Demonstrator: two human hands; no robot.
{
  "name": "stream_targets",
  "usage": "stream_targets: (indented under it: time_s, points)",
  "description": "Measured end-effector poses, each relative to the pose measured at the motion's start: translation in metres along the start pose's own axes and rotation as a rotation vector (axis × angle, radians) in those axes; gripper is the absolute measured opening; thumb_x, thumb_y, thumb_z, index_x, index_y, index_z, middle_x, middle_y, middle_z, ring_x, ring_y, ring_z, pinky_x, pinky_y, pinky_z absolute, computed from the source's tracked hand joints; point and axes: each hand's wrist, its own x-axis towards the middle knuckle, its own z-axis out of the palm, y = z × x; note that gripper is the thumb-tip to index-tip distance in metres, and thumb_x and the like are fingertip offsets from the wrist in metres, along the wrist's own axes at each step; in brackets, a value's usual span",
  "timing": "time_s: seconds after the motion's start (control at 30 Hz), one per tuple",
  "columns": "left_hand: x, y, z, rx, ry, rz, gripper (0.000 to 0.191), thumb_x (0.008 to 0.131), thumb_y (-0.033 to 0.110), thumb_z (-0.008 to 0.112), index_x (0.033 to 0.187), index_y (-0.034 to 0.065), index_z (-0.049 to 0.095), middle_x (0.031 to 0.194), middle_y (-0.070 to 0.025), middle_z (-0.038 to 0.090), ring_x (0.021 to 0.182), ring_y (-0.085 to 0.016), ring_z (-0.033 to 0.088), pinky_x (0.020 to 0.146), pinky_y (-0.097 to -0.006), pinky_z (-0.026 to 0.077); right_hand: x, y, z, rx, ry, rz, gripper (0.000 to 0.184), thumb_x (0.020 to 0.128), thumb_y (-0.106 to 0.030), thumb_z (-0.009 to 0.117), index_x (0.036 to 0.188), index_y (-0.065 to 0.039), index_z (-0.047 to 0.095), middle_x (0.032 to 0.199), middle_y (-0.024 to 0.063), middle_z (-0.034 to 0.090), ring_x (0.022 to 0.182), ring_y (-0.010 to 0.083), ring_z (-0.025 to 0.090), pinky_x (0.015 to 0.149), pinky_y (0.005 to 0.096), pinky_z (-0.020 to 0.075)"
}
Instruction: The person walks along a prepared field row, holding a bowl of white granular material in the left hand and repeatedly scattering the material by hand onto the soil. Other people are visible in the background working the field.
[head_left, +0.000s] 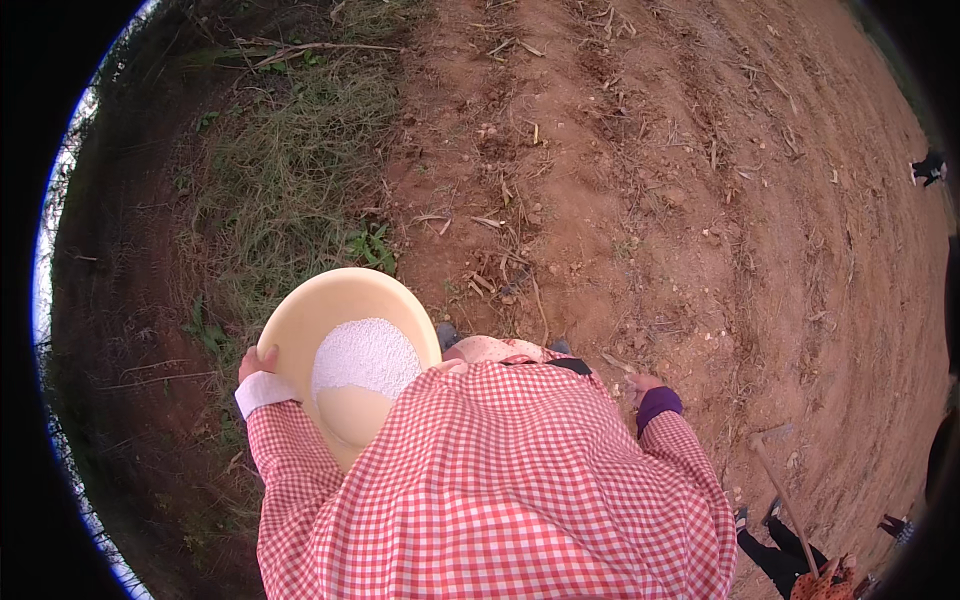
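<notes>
A cream-coloured plastic basin (345, 285) tilts against my left side, below the chest. White granules (367, 356) lie heaped in it, covering part of the bottom. My left hand (259, 363) grips the basin's outer rim, with the thumb showing over the edge. On the other side, my right hand (643, 384) hangs low beside my body, over the soil. Its fingers look partly curled, and whether anything small is in them cannot be made out. A red-and-white checked garment (487, 480) covers my front and arms and hides the basin's near edge.
Ridged reddish-brown soil (600, 195) with dry stalk pieces runs ahead and to the right. Grass (292, 172) borders it on the left. At lower right another person (821, 581) holds a long-handled hoe (784, 487). A farther person (930, 169) is at the right rim.
</notes>
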Motion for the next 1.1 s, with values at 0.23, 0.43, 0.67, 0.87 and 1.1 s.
stream_targets:
  time_s: [0.23, 0.43, 0.67, 0.87, 1.1]
  points:
    - [0.009, -0.015, -0.012, -0.048, -0.031, -0.059, 0.049, 0.069, 0.042, 0.055, 0.098, 0.0026, 0.054, 0.094, -0.0192, 0.057, 0.090, -0.033, 0.055, 0.077, -0.0398, 0.042, -0.102, -0.231, 0.194, -0.033, -0.341, -0.828, 0.017, 0.083, -0.009, 0.046, 0.098, -0.002, 0.048, 0.069, 0.0001, 0.046, 0.054, 0.0081, 0.044, 0.045, 0.0205, 0.0361]
    - [0.020, -0.047, -0.005, -0.053, 0.019, -0.070, 0.047, 0.069, 0.039, 0.056, 0.097, 0.0010, 0.054, 0.092, -0.0200, 0.058, 0.088, -0.033, 0.055, 0.075, -0.0401, 0.043, -0.205, -0.309, 0.265, 0.113, -0.225, -1.138, 0.019, 0.087, -0.024, 0.043, 0.085, -0.006, 0.049, 0.055, -0.0054, 0.038, 0.040, 0.0037, 0.032, 0.033, 0.0196, 0.0255]
    - [0.024, -0.089, 0.017, -0.168, -0.015, -0.150, 0.044, 0.068, 0.038, 0.058, 0.091, 0.0006, 0.054, 0.089, -0.0205, 0.058, 0.084, -0.034, 0.056, 0.072, -0.0409, 0.044, -0.043, -0.179, 0.225, -0.230, -0.179, -0.475, 0.011, 0.082, -0.015, 0.045, 0.081, -0.005, 0.049, 0.055, -0.0030, 0.039, 0.040, 0.0064, 0.033, 0.035, 0.0215, 0.0255]
    - [0.031, -0.118, 0.028, -0.103, -0.026, -0.186, 0.043, 0.067, 0.036, 0.060, 0.091, 0.0006, 0.054, 0.089, -0.0203, 0.058, 0.084, -0.034, 0.056, 0.072, -0.0411, 0.044, 0.005, -0.066, 0.241, -0.511, -0.105, -0.147, 0.008, 0.078, -0.008, 0.053, 0.079, -0.001, 0.056, 0.052, 0.0000, 0.046, 0.043, 0.0095, 0.043, 0.037, 0.0236, 0.0307]
    - [0.065, -0.157, 0.047, -0.068, -0.043, -0.225, 0.044, 0.068, 0.036, 0.060, 0.093, 0.0008, 0.053, 0.089, -0.0197, 0.058, 0.085, -0.034, 0.056, 0.074, -0.0409, 0.044, -0.043, -0.121, 0.450, -0.656, -0.473, -0.515, 0.014, 0.078, -0.009, 0.051, 0.085, 0.002, 0.054, 0.062, 0.0040, 0.052, 0.049, 0.0098, 0.048, 0.041, 0.0227, 0.0380]
